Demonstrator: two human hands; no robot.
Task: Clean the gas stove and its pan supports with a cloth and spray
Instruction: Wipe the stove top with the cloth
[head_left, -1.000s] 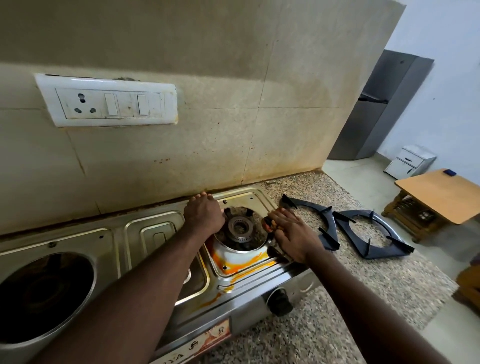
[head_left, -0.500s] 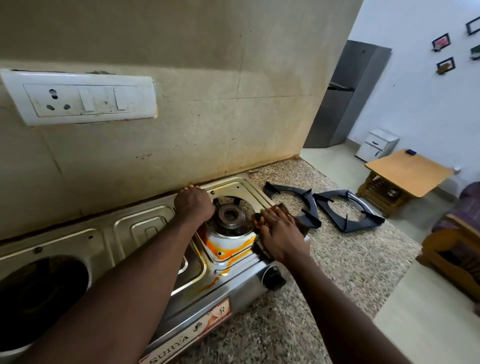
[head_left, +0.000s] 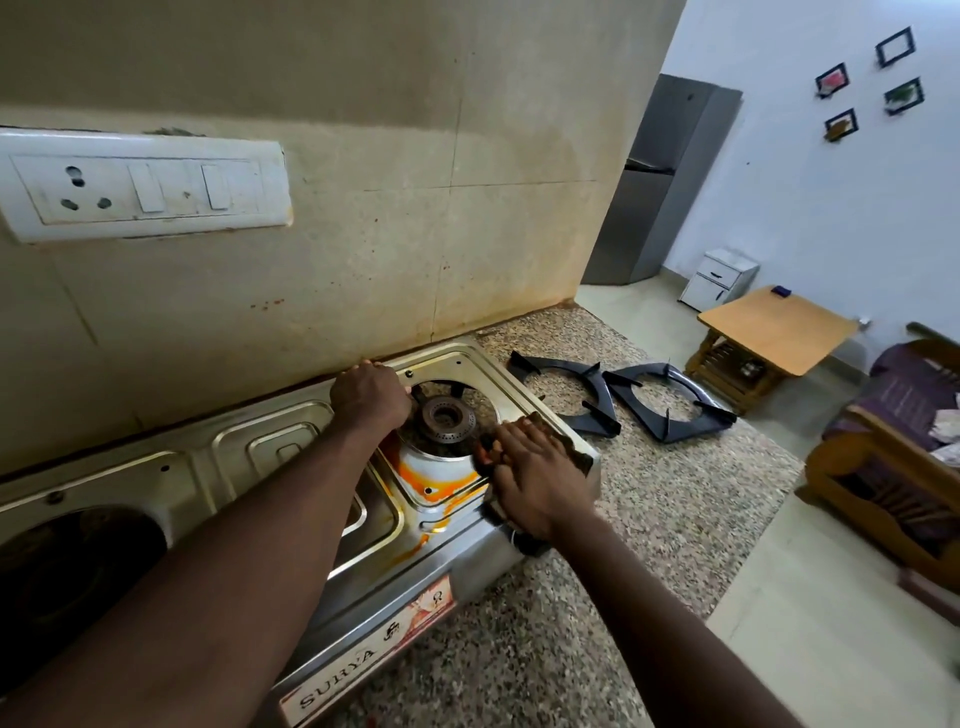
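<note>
The steel gas stove (head_left: 291, 452) lies on the counter with its right burner (head_left: 442, 417) bare and an orange stain (head_left: 441, 480) in front of it. My left hand (head_left: 370, 396) sits at the stove's back rim beside the burner, fingers bent over the edge. My right hand (head_left: 530, 480) holds a dark brown cloth (head_left: 574, 453) down on the stove's right edge, fingers curled over it. Two black pan supports (head_left: 569, 396) (head_left: 670, 402) lie side by side on the counter to the right. No spray bottle shows.
A speckled granite counter (head_left: 670, 499) runs to a drop at the right. The tiled wall carries a white switch panel (head_left: 140, 184). The left burner well (head_left: 67, 566) is dark. Beyond the counter stand a grey fridge (head_left: 660, 182), a wooden table (head_left: 774, 327) and a sofa (head_left: 893, 457).
My right hand has slid the cloth from beside the burner towards the stove's right front edge. My left hand stays at the back rim. My view has swung to the right.
</note>
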